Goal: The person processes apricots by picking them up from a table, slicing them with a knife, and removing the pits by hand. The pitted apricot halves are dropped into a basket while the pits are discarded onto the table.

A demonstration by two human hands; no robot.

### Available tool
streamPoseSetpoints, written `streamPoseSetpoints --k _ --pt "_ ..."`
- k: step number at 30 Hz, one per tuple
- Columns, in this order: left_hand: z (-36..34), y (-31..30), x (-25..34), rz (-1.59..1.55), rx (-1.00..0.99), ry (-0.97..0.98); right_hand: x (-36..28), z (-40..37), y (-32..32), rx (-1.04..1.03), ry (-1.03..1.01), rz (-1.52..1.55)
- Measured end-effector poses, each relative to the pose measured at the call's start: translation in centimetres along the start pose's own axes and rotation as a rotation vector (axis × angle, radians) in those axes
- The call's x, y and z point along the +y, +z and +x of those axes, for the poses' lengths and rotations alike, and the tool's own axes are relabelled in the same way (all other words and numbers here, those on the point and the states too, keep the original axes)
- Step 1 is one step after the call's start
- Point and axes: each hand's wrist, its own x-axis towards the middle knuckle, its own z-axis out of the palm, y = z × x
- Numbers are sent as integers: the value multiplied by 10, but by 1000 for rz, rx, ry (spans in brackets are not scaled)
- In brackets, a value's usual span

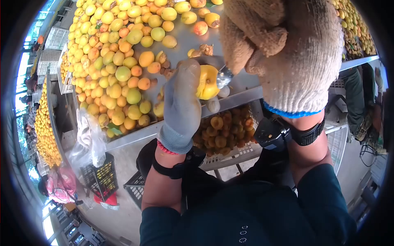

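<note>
One gloved left hand [180,98] is gripping a yellow fruit [208,83] above the table's front edge, while the gloved right hand [283,53], fingers curled tight, is holding a metal tool [224,77] (the glove is hiding its handle) against or just beside the fruit's side. Good work here is probably depending on bracing the fruit firmly without squashing it, and on having the left fingertips out of the metal's path. Below, a crate [258,107] is holding what look like fruit halves [221,131]; beyond, a fruit heap [119,74] is covering much of the metal table [189,40].
</note>
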Motion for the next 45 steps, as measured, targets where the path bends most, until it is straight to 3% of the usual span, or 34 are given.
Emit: streamPoseSetpoints --k 3,5,13,19,22,33,37,40,42,45 --pt "-2 -6 -21 679 56 396 9 1 5 -8 29 22" --pt "-4 -6 -23 753 103 441 13 1 7 -15 38 31" --pt "0 5 -15 624 173 354 12 2 17 -47 49 21" --pt "5 14 10 14 121 -121 8 5 32 -84 79 -41" --pt "6 14 17 -119 123 -204 3 11 38 -112 81 -71" --pt "1 14 22 -120 74 -156 8 10 46 -94 17 -76" --pt "-1 15 22 153 81 -69 13 7 52 -94 13 -91" --pt "-3 17 19 382 151 123 18 6 59 -100 20 -115" --pt "-4 17 21 355 164 113 14 9 71 -177 11 -119" --pt "-7 18 24 331 164 102 -6 24 91 -453 -105 -133"
